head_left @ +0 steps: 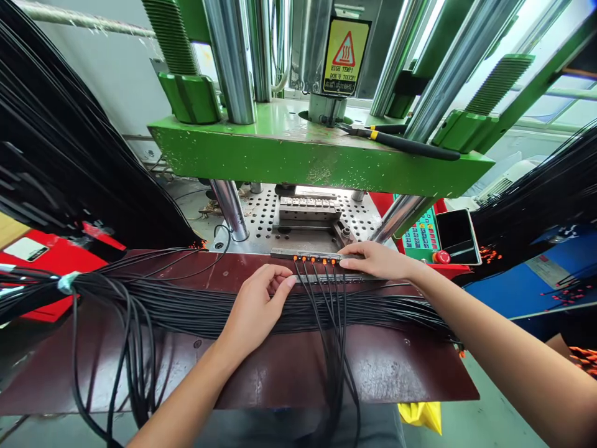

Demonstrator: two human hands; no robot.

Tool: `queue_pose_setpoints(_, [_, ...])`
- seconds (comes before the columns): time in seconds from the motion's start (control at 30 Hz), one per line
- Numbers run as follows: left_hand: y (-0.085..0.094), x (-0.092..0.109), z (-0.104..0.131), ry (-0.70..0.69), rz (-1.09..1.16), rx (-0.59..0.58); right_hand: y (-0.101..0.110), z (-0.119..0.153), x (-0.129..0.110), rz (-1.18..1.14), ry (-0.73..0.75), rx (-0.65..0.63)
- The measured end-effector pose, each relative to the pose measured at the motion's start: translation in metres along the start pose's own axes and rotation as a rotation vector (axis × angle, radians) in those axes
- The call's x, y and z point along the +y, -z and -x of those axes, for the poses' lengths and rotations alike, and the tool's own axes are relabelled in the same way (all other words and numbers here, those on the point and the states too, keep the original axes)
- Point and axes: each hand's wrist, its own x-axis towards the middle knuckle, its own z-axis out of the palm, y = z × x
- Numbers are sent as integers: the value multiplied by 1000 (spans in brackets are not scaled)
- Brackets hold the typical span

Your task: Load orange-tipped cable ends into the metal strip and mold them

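While the black cables [344, 305] look floppy, that stiff-looking metal strip [308, 254] at the far edge of the brown board [396, 367] probably handles best by its ends, right hand [380, 260] pinching one, left hand [254, 308] fingers narrow, grip unclear

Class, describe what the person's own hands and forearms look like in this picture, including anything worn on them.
The left hand and right hand are ungloved, with slender fingers; no rings show, though some fingers are partly hidden. The left forearm and right forearm are slim and smooth in outline, with no sleeve, watch, bracelet or cable visible on either.
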Motion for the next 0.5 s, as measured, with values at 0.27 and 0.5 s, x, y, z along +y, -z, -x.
queue_pose_setpoints(0.27, [-1, -2, 1, -21, -12, -10, -20, 8, 7, 272, 34, 235])
queue_pose_setpoints(0.5, [-2, -1, 1, -25, -36, -21, -19, 2, -7, 118, 21, 360])
